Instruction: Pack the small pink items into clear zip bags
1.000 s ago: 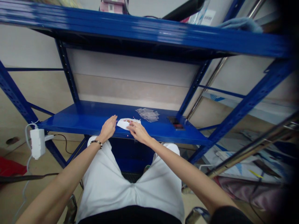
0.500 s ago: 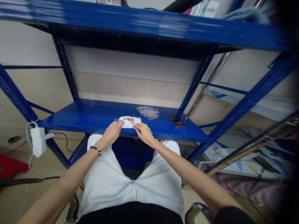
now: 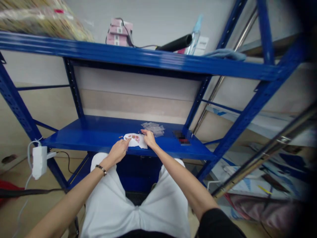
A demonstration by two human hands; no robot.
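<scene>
A white sheet, paper or thin cloth, lies at the front edge of the blue shelf with several small pinkish and brown pieces on it. My left hand is at the sheet's left edge, its fingers closed on that edge. At the sheet's right side is my right hand, index finger stretched out toward tiny bits just beyond the sheet. I see nothing held in it. A small orange-brown stick-like piece lies on the shelf left of the sheet. Behind my right hand is a pile of clear plastic bags.
The blue shelf has an upper board above my hands, bearing pink boxes, a black tube and a bottle. A blurred dark item lies to the right. A white power strip hangs at the left post.
My view has tilted up, showing more of the upper board. My right hand has left the sheet's front edge and reaches farther back, index finger extended. The left hand stays at the left edge.
</scene>
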